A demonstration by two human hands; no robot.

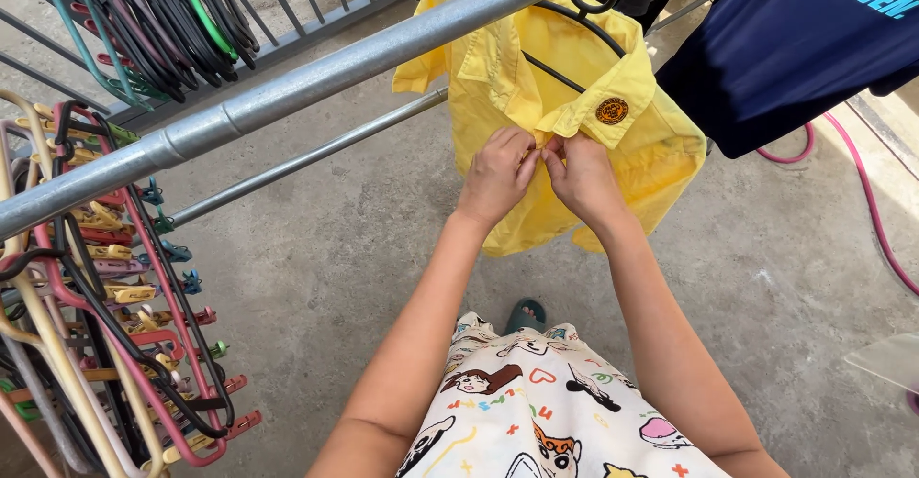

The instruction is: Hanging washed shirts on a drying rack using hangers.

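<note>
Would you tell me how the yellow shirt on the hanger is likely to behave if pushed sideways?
The yellow shirt looks floppy: its cloth folds where both hands pinch it. It would probably swing, since it hangs from a black hanger on the metal rail.

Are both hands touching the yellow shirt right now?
Touching. The head view shows the left hand and right hand pinching the yellow shirt front.

Fingertips of both hands, left hand & right hand, are tucked into the yellow shirt front, so grip can't be seen; navy shirt cut off by top/right edge, hanger rack by left edge.
</note>
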